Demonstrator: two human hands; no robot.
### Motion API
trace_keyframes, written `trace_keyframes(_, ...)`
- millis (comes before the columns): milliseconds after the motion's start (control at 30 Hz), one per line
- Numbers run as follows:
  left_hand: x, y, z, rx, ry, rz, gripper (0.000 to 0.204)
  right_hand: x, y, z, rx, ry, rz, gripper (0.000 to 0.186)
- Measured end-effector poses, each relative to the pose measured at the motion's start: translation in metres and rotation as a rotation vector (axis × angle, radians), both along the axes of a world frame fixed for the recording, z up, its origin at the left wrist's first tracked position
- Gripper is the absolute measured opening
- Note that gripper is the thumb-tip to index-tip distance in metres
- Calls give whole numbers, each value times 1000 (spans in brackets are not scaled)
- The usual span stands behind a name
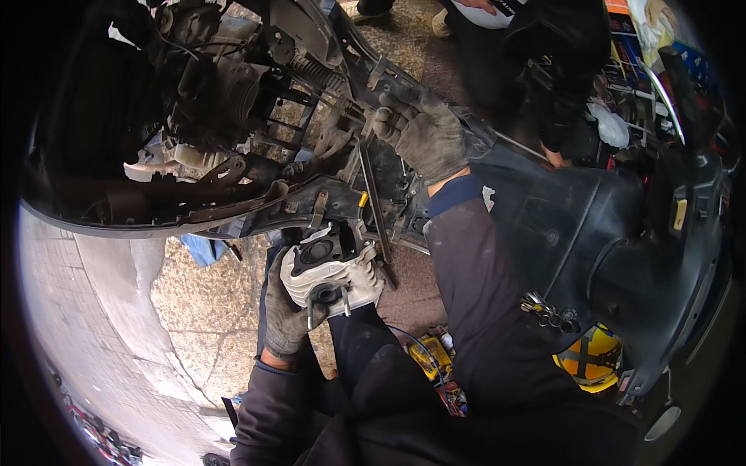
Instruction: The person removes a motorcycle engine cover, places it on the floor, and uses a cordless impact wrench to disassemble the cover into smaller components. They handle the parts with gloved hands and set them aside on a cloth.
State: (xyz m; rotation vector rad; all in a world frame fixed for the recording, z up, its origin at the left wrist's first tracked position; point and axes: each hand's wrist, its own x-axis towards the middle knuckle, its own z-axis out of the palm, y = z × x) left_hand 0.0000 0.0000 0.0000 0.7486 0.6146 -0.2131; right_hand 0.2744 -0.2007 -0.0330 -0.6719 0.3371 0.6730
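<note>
My left hand (286, 314), in a grey knit glove, is wrapped round the side of a cylinder head (350, 276). The metal part is pale and finned, with a round port and studs facing me, and it sits above my knee. My right hand (429, 140), in a similar dirty glove, reaches across the opened body of a scooter (318, 203). Its fingers are curled close to the frame, and whatever they may hold is hidden. Between my hands, a long dark metal bar (373, 194) slants down beside a small yellow-capped part (363, 199).
Engine parts and the rear wheel area fill the upper left. A dark scooter footboard panel (536, 225) spreads to the right, with keys (548, 311) on it. Another person (513, 70) is at the top. A yellow box (431, 359) and a yellow-black object (594, 359) lie low.
</note>
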Motion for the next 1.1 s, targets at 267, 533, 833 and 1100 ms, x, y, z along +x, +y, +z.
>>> trace_keyframes(267, 4, 3, 7, 42, -28, -51, 116, -5, -12, 9, 142, -60, 22, 31)
trace_keyframes(533, 5, 9, 14, 133, -41, -94, 113, -14, -9, 20, 8, -130, 40, 34)
trace_keyframes(833, -4, 20, 6, 46, -12, -29, 116, -21, 14, 25, -468, -81, 100, 24)
trace_keyframes(1100, -12, 45, 8, -50, 52, 12, 119, -45, 38, 2, -933, -33, 270, 21)
